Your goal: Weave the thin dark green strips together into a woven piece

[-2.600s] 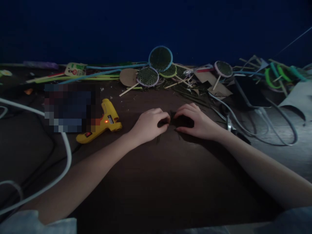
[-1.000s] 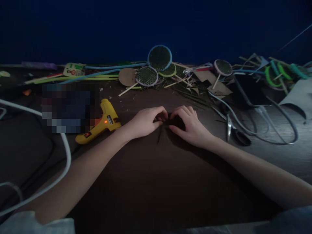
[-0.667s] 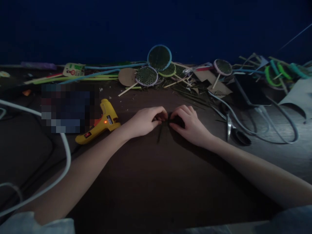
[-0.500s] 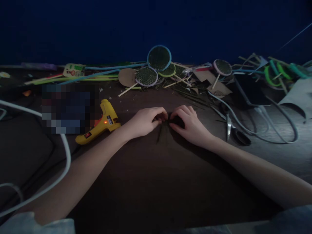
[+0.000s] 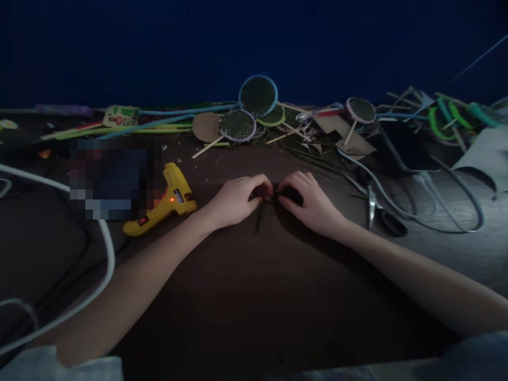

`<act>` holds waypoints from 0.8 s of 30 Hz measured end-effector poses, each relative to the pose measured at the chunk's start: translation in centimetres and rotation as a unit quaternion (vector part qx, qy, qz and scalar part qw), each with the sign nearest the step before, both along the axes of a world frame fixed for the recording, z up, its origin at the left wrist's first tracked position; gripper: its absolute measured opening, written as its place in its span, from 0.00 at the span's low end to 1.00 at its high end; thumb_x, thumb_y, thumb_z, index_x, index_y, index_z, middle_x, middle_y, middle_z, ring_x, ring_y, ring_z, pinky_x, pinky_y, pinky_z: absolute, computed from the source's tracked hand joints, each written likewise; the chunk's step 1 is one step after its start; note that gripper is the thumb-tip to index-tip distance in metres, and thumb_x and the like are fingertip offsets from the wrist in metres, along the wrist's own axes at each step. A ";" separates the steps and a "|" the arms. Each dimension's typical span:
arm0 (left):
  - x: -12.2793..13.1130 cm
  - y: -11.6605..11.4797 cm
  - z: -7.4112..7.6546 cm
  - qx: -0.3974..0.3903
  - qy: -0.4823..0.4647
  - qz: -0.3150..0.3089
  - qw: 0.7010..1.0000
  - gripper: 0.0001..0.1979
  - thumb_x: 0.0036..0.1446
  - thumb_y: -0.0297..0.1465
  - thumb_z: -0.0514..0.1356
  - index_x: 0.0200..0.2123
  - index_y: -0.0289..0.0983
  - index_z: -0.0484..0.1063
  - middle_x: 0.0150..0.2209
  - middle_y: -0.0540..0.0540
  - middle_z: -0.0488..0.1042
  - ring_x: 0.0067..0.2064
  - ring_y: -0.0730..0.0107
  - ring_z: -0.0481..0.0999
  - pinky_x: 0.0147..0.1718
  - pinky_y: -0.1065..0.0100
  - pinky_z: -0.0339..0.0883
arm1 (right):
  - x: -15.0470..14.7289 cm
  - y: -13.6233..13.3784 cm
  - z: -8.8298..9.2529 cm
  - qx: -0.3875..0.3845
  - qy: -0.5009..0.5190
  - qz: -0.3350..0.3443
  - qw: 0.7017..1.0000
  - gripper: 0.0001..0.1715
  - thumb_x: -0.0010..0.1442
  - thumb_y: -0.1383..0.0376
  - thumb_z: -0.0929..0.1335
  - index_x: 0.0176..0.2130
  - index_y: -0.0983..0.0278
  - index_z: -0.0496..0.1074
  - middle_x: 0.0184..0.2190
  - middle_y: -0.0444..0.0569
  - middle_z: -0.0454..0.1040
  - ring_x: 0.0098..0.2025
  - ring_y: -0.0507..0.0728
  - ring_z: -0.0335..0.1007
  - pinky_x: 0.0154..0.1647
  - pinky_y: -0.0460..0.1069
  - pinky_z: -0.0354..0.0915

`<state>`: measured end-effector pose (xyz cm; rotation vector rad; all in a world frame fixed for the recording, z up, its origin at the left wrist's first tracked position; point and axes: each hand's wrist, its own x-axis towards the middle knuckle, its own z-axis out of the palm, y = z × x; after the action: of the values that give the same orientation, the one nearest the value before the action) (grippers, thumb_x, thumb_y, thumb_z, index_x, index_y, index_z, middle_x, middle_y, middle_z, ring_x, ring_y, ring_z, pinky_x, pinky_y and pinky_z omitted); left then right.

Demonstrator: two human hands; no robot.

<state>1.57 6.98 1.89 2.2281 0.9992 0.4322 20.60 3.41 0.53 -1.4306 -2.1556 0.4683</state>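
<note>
Trailing at far left: a white cable [image 5: 108,254] loops over the dark surface [image 5: 254,296], well apart from my hands.
Glue gun: the yellow glue gun [image 5: 166,203] lies on its side with a small orange light glowing, near my left forearm but not touching it.
Left hand: my left hand [image 5: 234,201] rests on the surface with its fingers [image 5: 260,185] drawn narrow, thumb and forefinger pinched on the left end of the dark piece.
Dark piece: the small dark piece [image 5: 291,196] sits on the surface between my two sets of fingertips and bridges the gap. A thin strand [image 5: 259,222] trails from it toward me. It is too dim to tell what it is made of.
Right hand: my right hand [image 5: 315,206] curls over the right end and holds it, thumb low and the other fingers arched close together on top.
Scissors: the scissors [image 5: 377,210] lie flat near my right wrist, apart from it.
Back edge: round woven fans [image 5: 257,95] on sticks are piled beyond both hands.
</note>
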 end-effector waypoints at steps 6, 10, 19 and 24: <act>0.0 -0.1 -0.2 -0.015 -0.024 0.018 0.999 0.11 0.50 0.19 0.54 0.36 0.39 0.65 0.34 0.52 0.74 0.35 0.74 0.72 0.38 0.70 0.64 | 0.3 0.6 0.2 -0.006 0.068 -0.009 0.998 0.11 0.53 0.72 0.62 0.37 0.61 0.68 0.37 0.50 0.71 0.42 0.58 0.66 0.43 0.55 0.64; 0.0 -0.1 -0.2 -0.015 -0.020 0.026 0.999 0.10 0.50 0.20 0.55 0.35 0.38 0.65 0.33 0.52 0.74 0.36 0.73 0.72 0.37 0.70 0.64 | 0.2 0.7 0.2 -0.010 0.046 0.006 0.999 0.22 0.53 0.72 0.62 0.47 0.59 0.69 0.45 0.49 0.73 0.49 0.61 0.64 0.51 0.60 0.60; 0.0 0.0 0.1 -0.023 -0.035 0.016 0.999 0.09 0.50 0.20 0.55 0.32 0.38 0.66 0.33 0.53 0.75 0.36 0.74 0.74 0.36 0.71 0.64 | 0.5 0.7 0.4 -0.046 0.059 0.021 0.997 0.23 0.54 0.70 0.61 0.49 0.58 0.69 0.45 0.47 0.74 0.50 0.60 0.63 0.53 0.59 0.59; -0.1 0.0 -0.2 -0.036 -0.057 0.022 0.998 0.08 0.49 0.20 0.55 0.32 0.38 0.66 0.33 0.52 0.75 0.37 0.72 0.74 0.39 0.68 0.66 | 0.1 0.8 0.2 -0.007 0.003 0.023 1.000 0.20 0.54 0.65 0.65 0.48 0.60 0.69 0.49 0.50 0.71 0.50 0.62 0.62 0.51 0.60 0.60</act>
<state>1.48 6.95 1.66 2.0974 0.9894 0.5288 20.75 4.17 0.76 -1.3873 -2.1895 0.5058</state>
